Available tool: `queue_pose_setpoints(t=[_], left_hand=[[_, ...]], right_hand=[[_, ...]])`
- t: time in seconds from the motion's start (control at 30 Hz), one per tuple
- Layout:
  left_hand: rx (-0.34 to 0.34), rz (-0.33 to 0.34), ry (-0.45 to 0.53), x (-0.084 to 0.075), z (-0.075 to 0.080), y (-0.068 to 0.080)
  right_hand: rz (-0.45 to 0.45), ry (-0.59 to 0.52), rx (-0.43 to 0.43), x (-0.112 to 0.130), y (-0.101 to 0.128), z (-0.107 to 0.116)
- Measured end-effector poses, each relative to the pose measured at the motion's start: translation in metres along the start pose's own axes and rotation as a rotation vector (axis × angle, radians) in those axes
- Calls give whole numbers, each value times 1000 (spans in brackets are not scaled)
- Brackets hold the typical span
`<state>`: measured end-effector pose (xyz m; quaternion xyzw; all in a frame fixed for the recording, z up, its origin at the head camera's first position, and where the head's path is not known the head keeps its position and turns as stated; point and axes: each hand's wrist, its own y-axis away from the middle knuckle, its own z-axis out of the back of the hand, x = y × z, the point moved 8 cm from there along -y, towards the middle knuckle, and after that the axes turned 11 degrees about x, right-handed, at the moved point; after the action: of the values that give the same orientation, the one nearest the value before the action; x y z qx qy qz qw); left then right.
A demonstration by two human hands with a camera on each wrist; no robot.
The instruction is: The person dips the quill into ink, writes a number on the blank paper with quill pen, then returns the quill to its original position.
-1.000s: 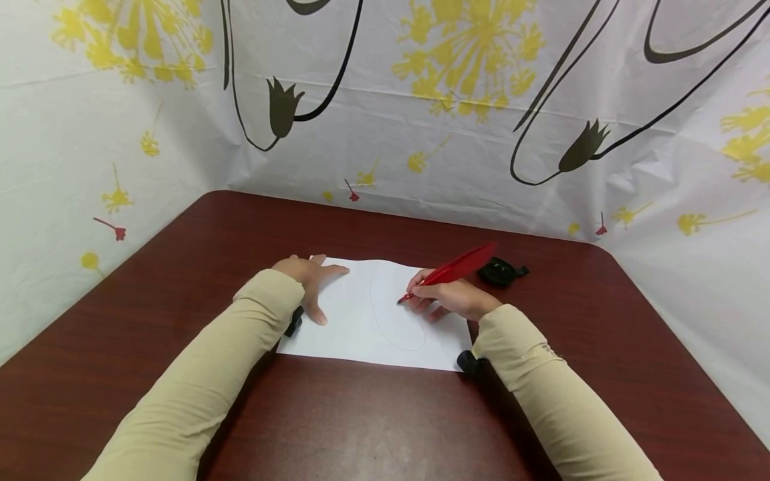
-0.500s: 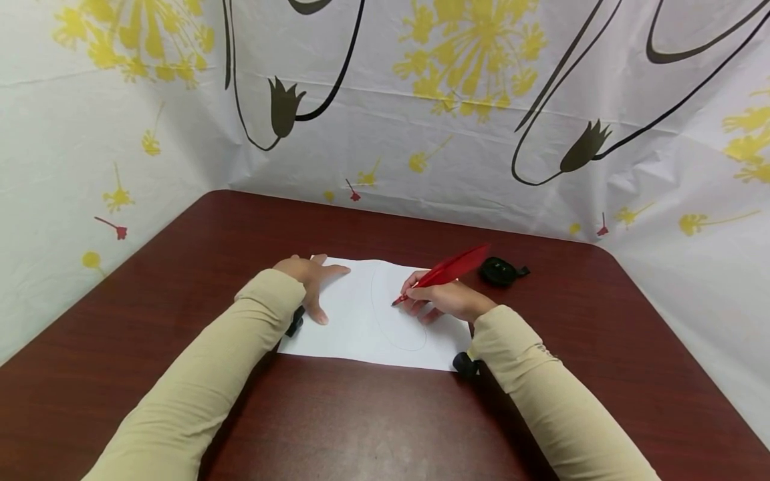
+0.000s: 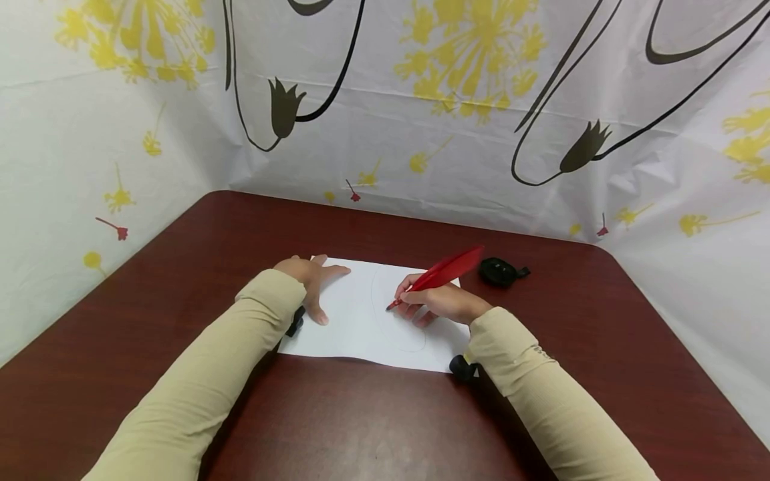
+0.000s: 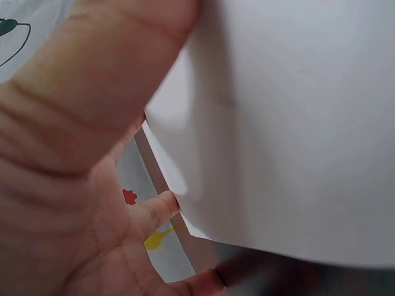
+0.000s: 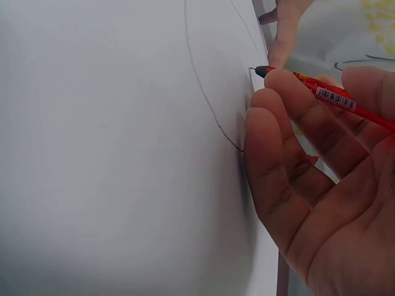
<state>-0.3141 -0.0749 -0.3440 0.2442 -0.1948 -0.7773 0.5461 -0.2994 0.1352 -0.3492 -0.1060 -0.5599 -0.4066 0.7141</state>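
A white sheet of paper lies on the table and bears a thin curved line. My left hand rests on the paper's left end with fingers and thumb spread. In my right hand I pinch a red feather pen, its plume leaning up to the right. The right wrist view shows a barcode label on the barrel and the dark tip at the paper beside a short dark stroke. My other right fingers lie along the sheet.
A small black oval case with a strap lies behind my right hand. The dark red-brown table extends around the paper. White sheeting with printed flowers hangs behind and at the sides.
My right hand has moved left and slightly toward me with the pen, its tip staying at or close to the paper. My left hand has stayed in place.
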Motion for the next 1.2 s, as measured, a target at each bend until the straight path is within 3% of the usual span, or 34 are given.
queue_pose_setpoints(t=[0.63,1.2], left_hand=[[19,-12,21,2,-1,-3],[2,15,14,2,0,-1]], right_hand=[[-21,4,3,1,-1,-5],[25,30,49,5,1,-15]])
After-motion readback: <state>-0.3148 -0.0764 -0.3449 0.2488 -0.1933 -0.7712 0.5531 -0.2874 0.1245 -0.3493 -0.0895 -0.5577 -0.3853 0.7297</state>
